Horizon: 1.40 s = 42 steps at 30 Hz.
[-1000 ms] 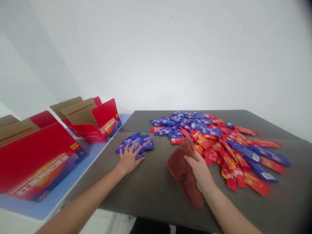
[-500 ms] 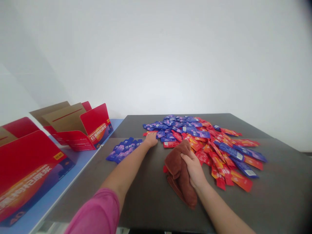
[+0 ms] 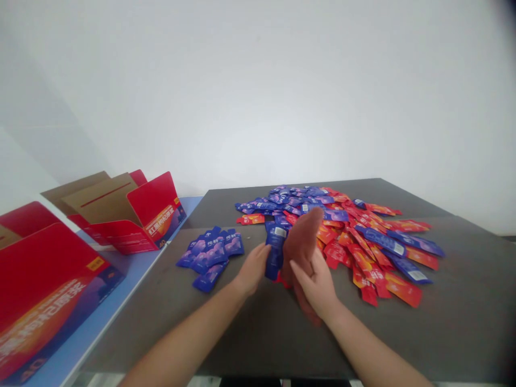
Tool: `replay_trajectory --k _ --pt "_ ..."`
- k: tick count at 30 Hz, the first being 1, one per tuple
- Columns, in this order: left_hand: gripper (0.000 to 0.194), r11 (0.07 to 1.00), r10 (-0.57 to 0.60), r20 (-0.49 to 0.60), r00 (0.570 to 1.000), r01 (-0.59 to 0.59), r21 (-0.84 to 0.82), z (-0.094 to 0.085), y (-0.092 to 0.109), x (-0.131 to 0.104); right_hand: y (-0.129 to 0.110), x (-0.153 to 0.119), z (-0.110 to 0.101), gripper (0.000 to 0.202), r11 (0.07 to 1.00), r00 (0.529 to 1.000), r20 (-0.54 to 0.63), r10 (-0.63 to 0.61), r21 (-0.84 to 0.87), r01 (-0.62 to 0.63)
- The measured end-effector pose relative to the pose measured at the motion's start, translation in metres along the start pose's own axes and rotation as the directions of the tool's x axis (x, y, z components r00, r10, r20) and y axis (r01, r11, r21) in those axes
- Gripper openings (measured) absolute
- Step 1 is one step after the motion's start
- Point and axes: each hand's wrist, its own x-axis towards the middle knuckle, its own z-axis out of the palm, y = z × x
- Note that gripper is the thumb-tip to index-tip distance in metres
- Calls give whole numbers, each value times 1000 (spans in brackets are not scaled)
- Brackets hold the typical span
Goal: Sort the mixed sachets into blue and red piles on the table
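My left hand (image 3: 253, 269) is closed on a blue sachet (image 3: 276, 250), held upright with its barcode end up. Just right of it, my right hand (image 3: 316, 282) grips a brown cloth (image 3: 300, 242), which stands folded beside the sachet. Part of a red sachet (image 3: 284, 280) shows beneath the cloth. Several blue sachets (image 3: 213, 250) lie in a small group to the left of my left hand. Behind and to the right spreads a large pile of blue sachets (image 3: 282, 199) and red sachets (image 3: 363, 263).
The dark table (image 3: 242, 344) carries the sachets. On a lower blue surface (image 3: 137, 269) at the left stand an open red carton (image 3: 121, 231) and a nearer red carton (image 3: 44, 290). A pale wall rises behind the table.
My left hand has come back toward me from the pile's left edge and now holds a blue sachet beside the cloth. The cloth has been lifted more upright in my right hand.
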Motion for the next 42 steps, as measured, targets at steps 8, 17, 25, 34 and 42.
replay_trajectory --k 8,17,25,34,42 --pt "35 840 -11 143 990 87 -536 6 23 -47 1 6 -3 34 973 984 90 152 -187 -133" --pt "43 955 294 -74 953 -295 -2 -6 25 -46 13 11 -3 46 867 923 50 383 326 -377" --pt "28 949 228 -152 962 -254 -186 -14 20 -45 2 10 -2 46 609 863 186 469 639 -469" --pt "29 871 -11 104 995 61 -487 -16 24 -49 7 10 -18 42 879 908 -178 379 376 -293" --pt "29 778 -12 87 996 64 -625 -14 25 -50 -6 -6 -10 37 994 943 326 64 63 -89"
